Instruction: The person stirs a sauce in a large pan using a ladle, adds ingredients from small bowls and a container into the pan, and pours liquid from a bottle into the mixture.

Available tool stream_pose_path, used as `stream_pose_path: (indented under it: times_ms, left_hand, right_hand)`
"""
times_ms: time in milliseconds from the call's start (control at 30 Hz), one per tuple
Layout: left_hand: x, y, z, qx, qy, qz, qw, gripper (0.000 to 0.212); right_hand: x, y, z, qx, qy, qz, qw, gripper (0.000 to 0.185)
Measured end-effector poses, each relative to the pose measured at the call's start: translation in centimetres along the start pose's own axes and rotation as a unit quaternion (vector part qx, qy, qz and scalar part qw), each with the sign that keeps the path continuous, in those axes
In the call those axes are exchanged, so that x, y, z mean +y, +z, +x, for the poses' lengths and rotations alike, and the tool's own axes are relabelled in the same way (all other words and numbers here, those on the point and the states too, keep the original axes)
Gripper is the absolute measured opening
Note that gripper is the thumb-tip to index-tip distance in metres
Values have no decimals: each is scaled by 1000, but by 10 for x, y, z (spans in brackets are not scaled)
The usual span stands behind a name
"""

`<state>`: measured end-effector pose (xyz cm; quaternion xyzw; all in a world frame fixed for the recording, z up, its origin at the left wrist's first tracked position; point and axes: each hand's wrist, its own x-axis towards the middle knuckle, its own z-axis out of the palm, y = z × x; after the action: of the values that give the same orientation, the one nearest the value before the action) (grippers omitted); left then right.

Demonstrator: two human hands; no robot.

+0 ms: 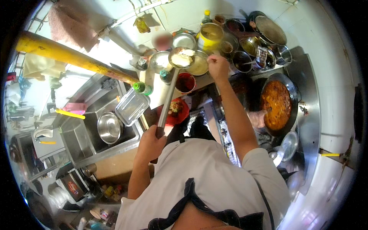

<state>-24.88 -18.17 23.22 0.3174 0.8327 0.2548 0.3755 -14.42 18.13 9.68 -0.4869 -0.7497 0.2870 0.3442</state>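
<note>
My left hand (151, 145) grips the dark handle of a long metal ladle (169, 100), whose bowl holds a pale yellowish-white food (181, 59). To the right of the ladle's bowl, my right hand (219, 68) is raised over the containers with its fingers curled in; whether it holds anything is not clear. A bowl with pale contents (199, 67) lies between the ladle and my right hand. Below the ladle's bowl stands a red-rimmed container of dark red contents (185, 83). A wok (294, 100) of orange-red food is at the right.
A sink (77, 135) with a steel bowl (109, 128) is at left, with a clear plastic container (132, 106) at its edge. A yellow pipe (74, 57) slants above. Green-capped bottle (143, 88), yellow tin (211, 37) and several bowls line the back. A red basin (182, 113) sits lower.
</note>
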Motion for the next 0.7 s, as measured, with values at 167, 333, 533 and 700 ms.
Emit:
stream_pose_path:
  times_ms: [167, 333, 533, 700]
  left_hand:
    - [4, 1, -1, -18, -13, -36, 999, 23]
    - [-3, 3, -2, 17, -2, 16, 1000, 23]
    - [-4, -5, -5, 11, -37, 26, 999, 23]
    - [-3, -3, -7, 24, -28, 2, 999, 22]
  right_hand:
    - [7, -4, 3, 71, -35, -18, 997, 11]
    - [32, 24, -5, -33, 73, -127, 989, 17]
    - [55, 67, -8, -83, 56, -192, 976, 20]
    - [64, 76, -1, -76, 71, -142, 984, 19]
